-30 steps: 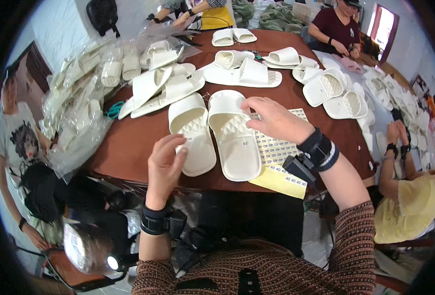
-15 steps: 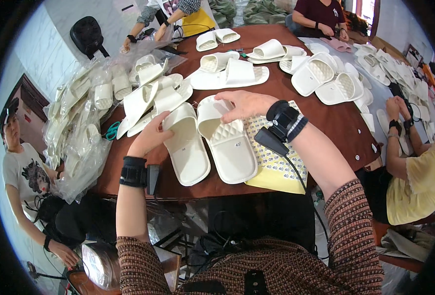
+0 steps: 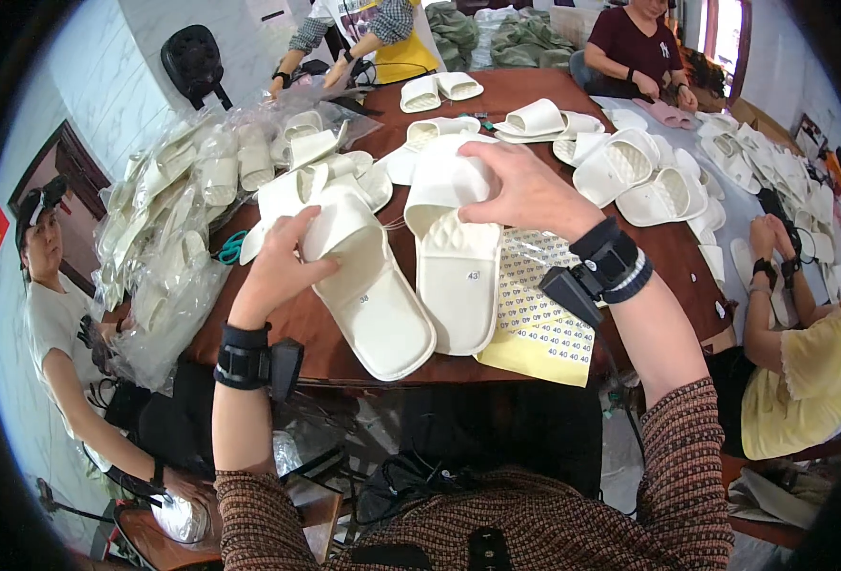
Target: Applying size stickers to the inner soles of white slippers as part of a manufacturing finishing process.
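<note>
My left hand [image 3: 283,262] is closed on the strap side of a cream slipper [image 3: 375,303], thumb at the opening and fingers over the strap. My right hand [image 3: 533,190] grips the strap of a second cream slipper [image 3: 459,285], with its quilted footbed partly in sight. Both slippers stand side by side, heels toward me, and the left one overlaps the right a little. Each footbed carries a small printed size label. Beside the right slipper lies a yellow sheet of size stickers [image 3: 546,347], with clear film over part of it.
More cream slippers [image 3: 630,164] lie at the back and right of the brown table [image 3: 649,252]. Bagged slippers [image 3: 178,219] are heaped on the left, near teal-handled scissors [image 3: 231,248]. Co-workers sit at left and right [image 3: 801,371]; others work across the table.
Both hands have lifted the slippers slightly. The left slipper has shifted right and toward me, now overlapping the right one. The view has also shifted.
</note>
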Tool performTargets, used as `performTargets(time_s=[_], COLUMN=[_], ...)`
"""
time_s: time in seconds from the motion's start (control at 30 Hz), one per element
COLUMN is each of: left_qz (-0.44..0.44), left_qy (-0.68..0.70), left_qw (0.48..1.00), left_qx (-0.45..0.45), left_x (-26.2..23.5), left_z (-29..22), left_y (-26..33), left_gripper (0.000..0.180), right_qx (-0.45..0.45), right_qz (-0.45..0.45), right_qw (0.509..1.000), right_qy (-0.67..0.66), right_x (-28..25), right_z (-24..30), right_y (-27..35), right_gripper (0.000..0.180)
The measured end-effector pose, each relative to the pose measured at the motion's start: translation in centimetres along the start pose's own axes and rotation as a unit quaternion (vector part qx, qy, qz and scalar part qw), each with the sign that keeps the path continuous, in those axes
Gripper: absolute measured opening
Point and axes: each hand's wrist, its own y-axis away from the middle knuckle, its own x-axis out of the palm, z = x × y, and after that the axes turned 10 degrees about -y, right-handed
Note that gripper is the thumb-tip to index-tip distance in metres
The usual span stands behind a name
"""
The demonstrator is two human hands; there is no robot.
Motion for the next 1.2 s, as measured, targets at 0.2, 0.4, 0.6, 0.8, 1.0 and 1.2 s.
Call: performTargets(time_s=[0.2,0.4,0.6,0.8,1.0,1.2], left_qz=[-0.153,-0.136,-0.029,-0.013,-0.04,-0.119], left_qy=[-0.052,-0.034,-0.088,-0.112,-0.07,0.084], left_qw=[0.985,0.989,0.987,0.974,0.974,0.957], left_qx=[0.058,0.056,0.133,0.194,0.213,0.25], left_x=[-3.2,-5.4,-5.1,-3.9,-1.2,5.7], left_z=[-3.6,-6.0,-9.4,-14.7,-21.1,-26.6], left_y=[0.4,1.5,1.2,-0.6,-4.8,-10.1], left_gripper=[0.073,0.07,0.074,0.069,0.065,0.07], right_qx=[-0.067,-0.113,-0.076,-0.027,0.067,0.045], right_qz=[-0.131,-0.156,-0.085,-0.11,-0.134,-0.21], right_qw=[0.988,0.979,0.992,0.989,0.973,0.953], right_qy=[0.053,0.064,0.058,0.091,0.177,0.212], right_x=[-2.5,-2.4,-4.2,-8.0,-14.4,-19.0], right_z=[1.5,3.0,4.4,2.5,0.9,-3.0], right_y=[1.5,3.2,7.2,9.2,12.0,14.3], right_gripper=[0.077,0.074,0.072,0.076,0.08,0.08])
